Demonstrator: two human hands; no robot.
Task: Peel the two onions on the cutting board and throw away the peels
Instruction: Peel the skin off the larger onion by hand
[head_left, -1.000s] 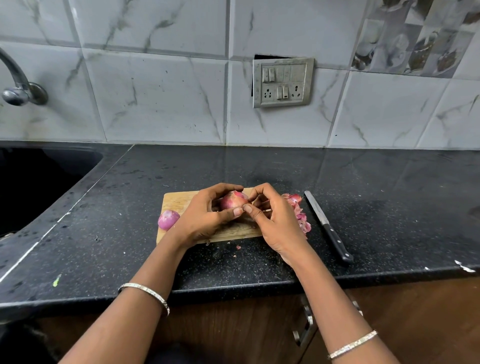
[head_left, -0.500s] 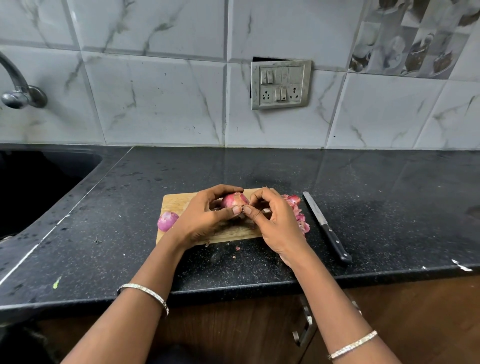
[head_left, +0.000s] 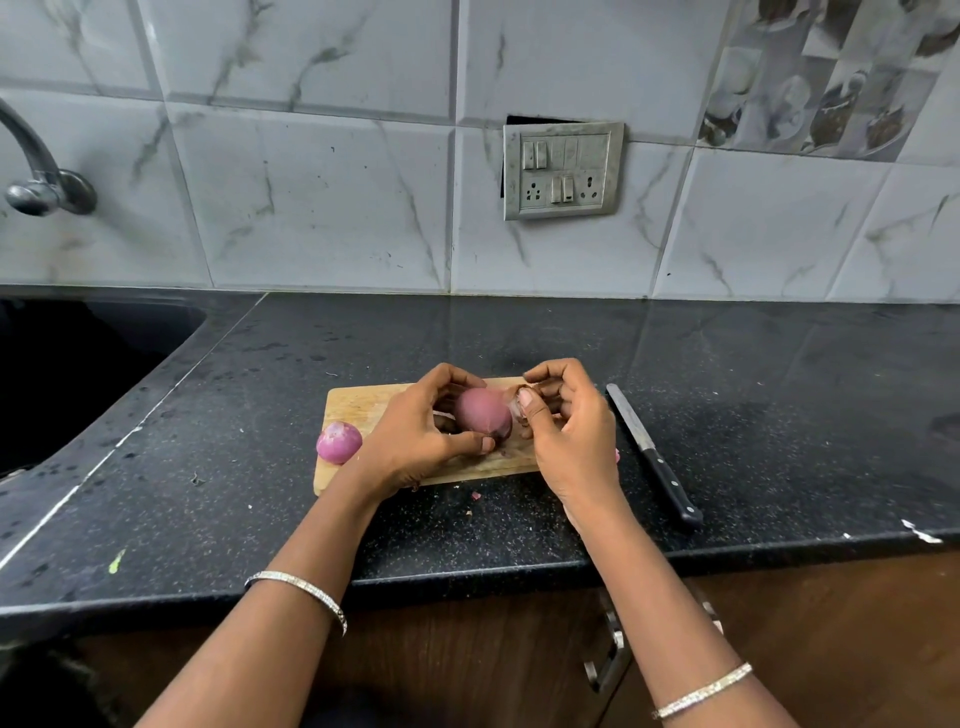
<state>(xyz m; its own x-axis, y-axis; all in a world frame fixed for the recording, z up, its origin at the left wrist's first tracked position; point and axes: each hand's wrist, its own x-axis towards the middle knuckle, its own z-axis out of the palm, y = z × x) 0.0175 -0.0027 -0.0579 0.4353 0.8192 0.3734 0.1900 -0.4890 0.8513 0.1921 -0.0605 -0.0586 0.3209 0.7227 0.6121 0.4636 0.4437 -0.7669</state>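
My left hand (head_left: 415, 441) grips a reddish onion (head_left: 482, 417) just above the wooden cutting board (head_left: 358, 402), thumb below and fingers curled over its top. My right hand (head_left: 569, 431) is right beside it, thumb and fingers pinching a thin pale strip of peel (head_left: 515, 406) that comes off the onion's right side. A second onion (head_left: 338, 441), pink and shiny, lies at the board's left edge, half on the counter. The pile of peels to the right of the board is almost wholly hidden behind my right hand.
A black-handled knife (head_left: 649, 454) lies on the black counter right of the board. A dark sink (head_left: 67, 374) opens at the left under a tap (head_left: 36, 171). Small peel scraps (head_left: 474, 496) dot the counter near its front edge.
My right hand has drawn slightly to the right, away from the onion, with a strip of peel. The onion in my left hand shows more of its surface than before.
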